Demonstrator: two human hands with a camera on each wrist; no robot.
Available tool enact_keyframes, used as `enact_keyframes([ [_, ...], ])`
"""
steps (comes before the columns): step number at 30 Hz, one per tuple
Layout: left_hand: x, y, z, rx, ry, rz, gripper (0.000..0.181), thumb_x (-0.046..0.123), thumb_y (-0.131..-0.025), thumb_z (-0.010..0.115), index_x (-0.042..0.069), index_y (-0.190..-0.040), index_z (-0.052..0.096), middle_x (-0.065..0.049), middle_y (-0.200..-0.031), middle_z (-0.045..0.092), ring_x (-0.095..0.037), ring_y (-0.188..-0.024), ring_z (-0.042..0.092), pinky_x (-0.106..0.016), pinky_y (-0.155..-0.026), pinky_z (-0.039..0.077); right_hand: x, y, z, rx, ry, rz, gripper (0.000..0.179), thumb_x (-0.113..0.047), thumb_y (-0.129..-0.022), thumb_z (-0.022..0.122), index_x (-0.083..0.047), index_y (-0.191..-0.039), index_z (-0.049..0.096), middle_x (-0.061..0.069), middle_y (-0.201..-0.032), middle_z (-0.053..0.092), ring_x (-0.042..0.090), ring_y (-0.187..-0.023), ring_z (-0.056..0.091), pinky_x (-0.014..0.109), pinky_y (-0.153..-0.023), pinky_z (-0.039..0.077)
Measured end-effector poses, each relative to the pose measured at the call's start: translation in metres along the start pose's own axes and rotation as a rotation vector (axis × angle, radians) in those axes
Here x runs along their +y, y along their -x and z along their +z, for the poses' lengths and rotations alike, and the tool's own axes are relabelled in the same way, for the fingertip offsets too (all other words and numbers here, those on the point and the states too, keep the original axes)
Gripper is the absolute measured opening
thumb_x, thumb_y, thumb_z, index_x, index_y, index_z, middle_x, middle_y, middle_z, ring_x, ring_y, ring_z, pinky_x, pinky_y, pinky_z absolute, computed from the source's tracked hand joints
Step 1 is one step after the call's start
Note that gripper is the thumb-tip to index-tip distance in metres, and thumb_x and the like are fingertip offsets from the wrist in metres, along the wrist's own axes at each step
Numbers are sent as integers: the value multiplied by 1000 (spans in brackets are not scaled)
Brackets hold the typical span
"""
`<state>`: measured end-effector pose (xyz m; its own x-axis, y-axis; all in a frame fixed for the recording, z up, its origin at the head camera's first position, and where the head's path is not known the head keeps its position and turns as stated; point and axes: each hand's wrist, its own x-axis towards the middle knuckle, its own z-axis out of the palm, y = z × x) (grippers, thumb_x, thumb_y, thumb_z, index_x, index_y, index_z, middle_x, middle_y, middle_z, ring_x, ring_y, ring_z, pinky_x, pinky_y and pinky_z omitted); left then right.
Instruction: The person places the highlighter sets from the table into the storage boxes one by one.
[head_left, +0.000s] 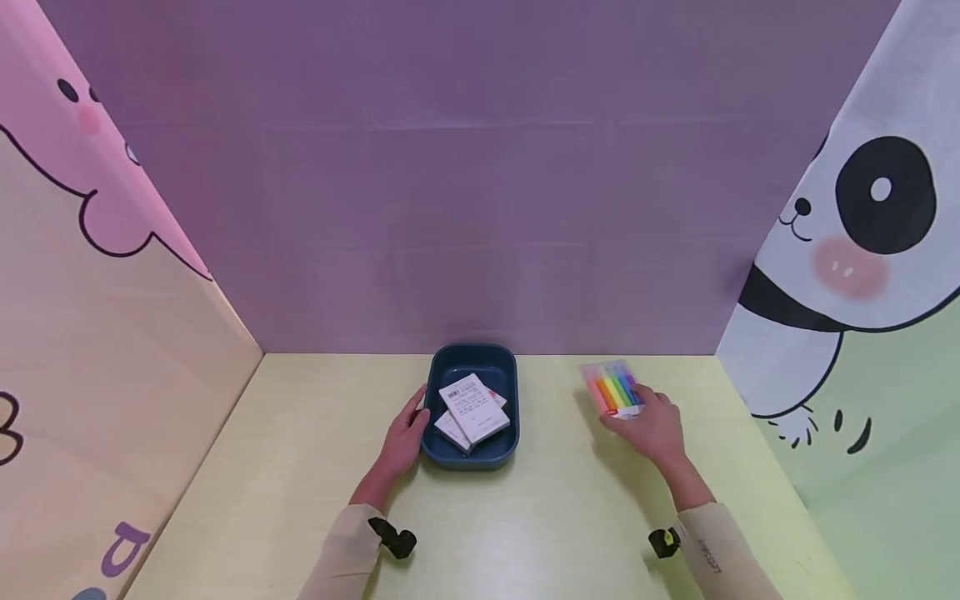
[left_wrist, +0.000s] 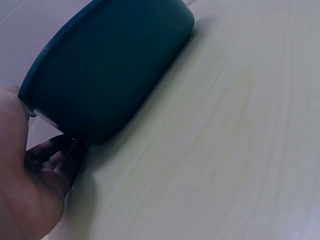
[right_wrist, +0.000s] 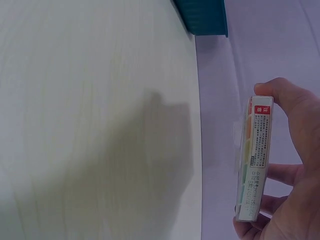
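Note:
A dark blue plastic tub (head_left: 471, 463) stands on the table near the back wall. Inside it two small white boxes with printed labels lie crosswise, the upper box (head_left: 476, 407) partly covering the lower box (head_left: 452, 432). My left hand (head_left: 402, 439) grips the tub's left side; in the left wrist view its fingers (left_wrist: 55, 157) are bent against the tub's end below the rim. Off to the right, my right hand (head_left: 651, 425) holds a flat clear pack of rainbow-coloured sticks (head_left: 613, 390) above the table. Small print covers the pack's edge (right_wrist: 259, 150), with the thumb on one end and fingers at the other.
The pale wood-grain table (head_left: 525, 533) meets a purple back wall (head_left: 487, 208). A pink cartoon side wall (head_left: 112, 200) closes off the left and a panda-printed wall (head_left: 862, 333) the right. The right hand and pack cast a shadow on the table.

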<state>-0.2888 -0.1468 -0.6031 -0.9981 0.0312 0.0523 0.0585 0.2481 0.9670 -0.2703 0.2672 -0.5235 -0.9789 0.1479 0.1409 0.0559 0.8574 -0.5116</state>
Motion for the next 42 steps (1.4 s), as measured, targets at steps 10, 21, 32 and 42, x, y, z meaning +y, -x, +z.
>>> enact_keyframes([
  [10,2,1,-1,8,-10,-19,49,29,-104,44,28,-152,35,-14,-153,35,-35,-135,36,-53,-110,25,-13,3,-4,-11,-35,-15,89,-51,-72,79,0,-138,49,27,-122,53,42,-104,49,51,-81,45],
  [21,10,5,-3,10,0,-48,48,28,-104,44,28,-152,35,-14,-152,36,-34,-135,37,-52,-111,23,-30,4,-8,-9,-51,-62,86,-51,-72,79,0,-136,51,25,-117,57,41,-102,51,49,-79,45],
  [32,15,8,-2,22,-16,-65,48,29,-104,44,30,-151,35,-14,-151,37,-34,-134,39,-52,-110,26,-46,6,-7,-15,-71,-91,86,-51,-70,80,-1,-135,52,25,-118,57,40,-102,52,49,-78,45],
  [42,17,9,-2,30,-28,-55,48,28,-104,45,29,-151,36,-13,-152,37,-33,-134,39,-52,-110,27,-60,7,-4,-48,-95,-77,85,-51,-71,79,-3,-137,51,22,-119,56,39,-104,50,48,-80,45],
])
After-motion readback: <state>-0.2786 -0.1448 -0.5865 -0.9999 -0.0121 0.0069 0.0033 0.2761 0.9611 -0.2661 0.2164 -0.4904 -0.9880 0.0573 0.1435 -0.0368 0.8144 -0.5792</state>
